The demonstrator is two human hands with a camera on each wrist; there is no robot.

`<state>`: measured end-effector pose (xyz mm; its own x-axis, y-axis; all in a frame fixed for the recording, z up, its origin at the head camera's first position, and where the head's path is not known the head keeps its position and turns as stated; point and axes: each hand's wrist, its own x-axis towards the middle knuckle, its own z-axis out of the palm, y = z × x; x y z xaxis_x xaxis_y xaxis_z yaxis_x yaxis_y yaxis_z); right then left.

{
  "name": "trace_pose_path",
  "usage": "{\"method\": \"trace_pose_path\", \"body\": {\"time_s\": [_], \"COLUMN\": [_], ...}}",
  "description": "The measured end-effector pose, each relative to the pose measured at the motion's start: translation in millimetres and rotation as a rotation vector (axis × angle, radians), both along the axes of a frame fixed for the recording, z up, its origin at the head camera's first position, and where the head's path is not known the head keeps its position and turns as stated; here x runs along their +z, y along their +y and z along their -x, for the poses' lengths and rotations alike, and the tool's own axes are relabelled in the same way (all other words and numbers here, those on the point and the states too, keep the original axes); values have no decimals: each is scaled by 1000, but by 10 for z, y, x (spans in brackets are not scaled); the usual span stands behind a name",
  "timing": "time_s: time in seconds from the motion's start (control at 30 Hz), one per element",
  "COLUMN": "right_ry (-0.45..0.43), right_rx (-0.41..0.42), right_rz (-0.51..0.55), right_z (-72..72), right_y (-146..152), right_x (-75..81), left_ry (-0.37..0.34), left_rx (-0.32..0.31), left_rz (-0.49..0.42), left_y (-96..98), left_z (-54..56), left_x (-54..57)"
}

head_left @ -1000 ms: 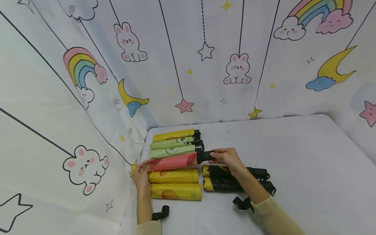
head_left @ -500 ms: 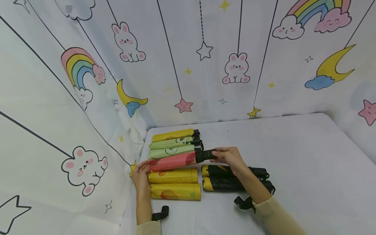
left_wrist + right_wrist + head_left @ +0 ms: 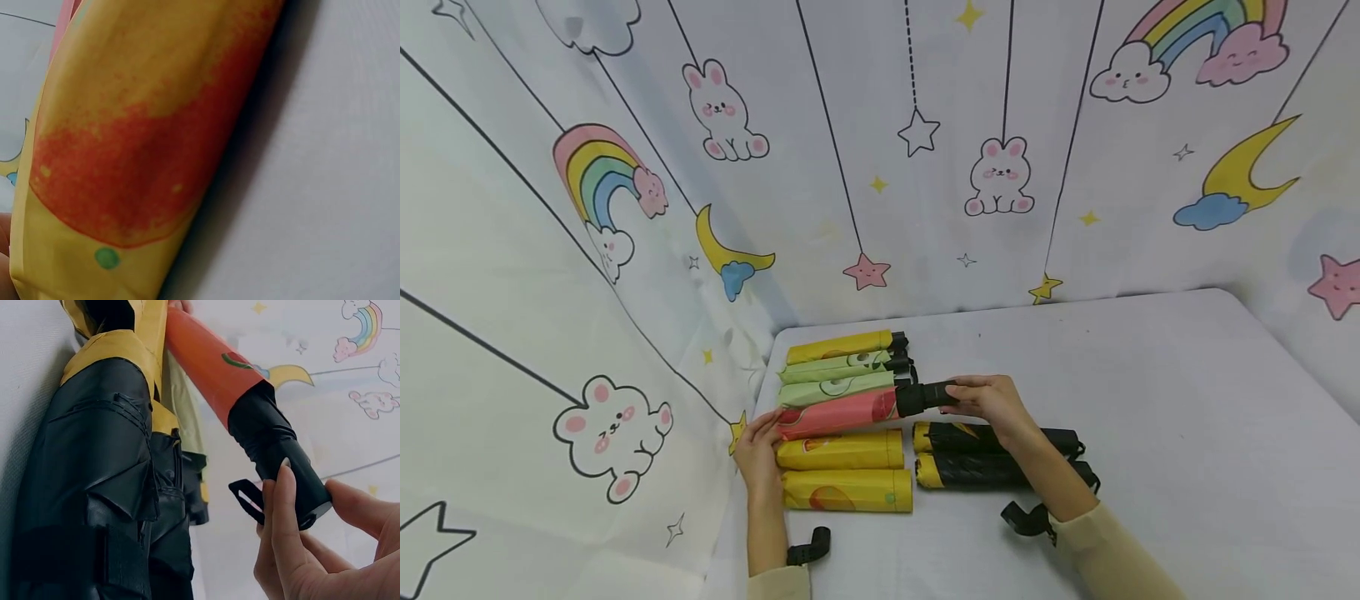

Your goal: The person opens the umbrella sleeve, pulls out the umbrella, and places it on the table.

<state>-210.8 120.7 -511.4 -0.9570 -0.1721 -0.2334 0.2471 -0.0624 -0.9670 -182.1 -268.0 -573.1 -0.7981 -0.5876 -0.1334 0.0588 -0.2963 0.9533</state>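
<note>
A folded umbrella with a black handle [image 3: 936, 395] sticks out of a red sleeve [image 3: 842, 414], tilted with its handle end higher. My right hand [image 3: 988, 406] pinches that handle between thumb and fingers; a black wrist loop [image 3: 249, 499] hangs beside them in the right wrist view. At the sleeve's other end, my left hand [image 3: 760, 450] grips the red cloth with its fingertips. Below it lie two yellow sleeves, an upper one [image 3: 842, 450] and a lower one [image 3: 847, 490]. The lower one, with its orange fruit print [image 3: 137, 156], fills much of the left wrist view.
Behind the red sleeve lie two light green sleeved umbrellas, a nearer one [image 3: 835, 389] and a farther one [image 3: 831, 367], and a yellow one [image 3: 838, 346]. Two black folded umbrellas [image 3: 970, 471] lie under my right forearm. A printed curtain [image 3: 925, 208] borders the white table [image 3: 1150, 417].
My right hand has shifted slightly right with the handle, and more black shows beyond the red sleeve's mouth. My left hand stays at the sleeve's other end.
</note>
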Motion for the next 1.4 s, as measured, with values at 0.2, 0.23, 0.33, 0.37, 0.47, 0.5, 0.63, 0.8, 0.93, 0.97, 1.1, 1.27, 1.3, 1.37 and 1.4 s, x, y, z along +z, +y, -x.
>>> {"method": "trace_pose_path", "body": {"time_s": [0.2, 0.23, 0.33, 0.37, 0.47, 0.5, 0.63, 0.8, 0.93, 0.97, 1.1, 1.27, 1.3, 1.37, 1.4], "right_ry": [5, 5, 7, 6, 7, 7, 13, 18, 22, 24, 28, 13, 12, 12, 14], "right_rx": [-12, -13, -13, -13, -13, -15, -14, -17, -23, -22, -23, -25, -26, -27, -27], "right_rz": [-22, -22, -16, -12, 8, 17, 44, 57, 69, 72, 76, 62, 59, 58, 55], "right_z": [-22, -24, -27, -28, -32, -33, -37, -45, -57, -59, -71, -85, -86, -87, -88], "right_y": [31, 35, 48, 51, 58, 60, 71, 91, 106, 108, 118, 137, 141, 150, 155], "right_x": [17, 22, 29, 29, 24, 20, 18, 36, 50, 53, 57, 52, 52, 57, 61], "left_ry": [6, 8, 9, 11, 13, 14, 17, 25, 30, 35, 44, 39, 37, 40, 42], "left_rx": [4, 4, 12, 11, 14, 9, -1, 23, 43, 45, 43, 37, 39, 39, 39], "left_rz": [-11, -13, -10, -8, -8, -9, -25, -42, -53, -58, -65, -67, -69, -64, -59], "left_y": [-11, -11, -15, -17, -25, -20, -22, -27, -25, -23, -16, -20, -20, -21, -20], "left_z": [-3, -3, -7, -9, -15, -33, -53, -20, -13, -15, -22, -24, -22, -22, -22], "left_x": [4, 6, 13, 10, 0, 34, 71, 14, 14, 17, 22, 25, 27, 27, 27]}}
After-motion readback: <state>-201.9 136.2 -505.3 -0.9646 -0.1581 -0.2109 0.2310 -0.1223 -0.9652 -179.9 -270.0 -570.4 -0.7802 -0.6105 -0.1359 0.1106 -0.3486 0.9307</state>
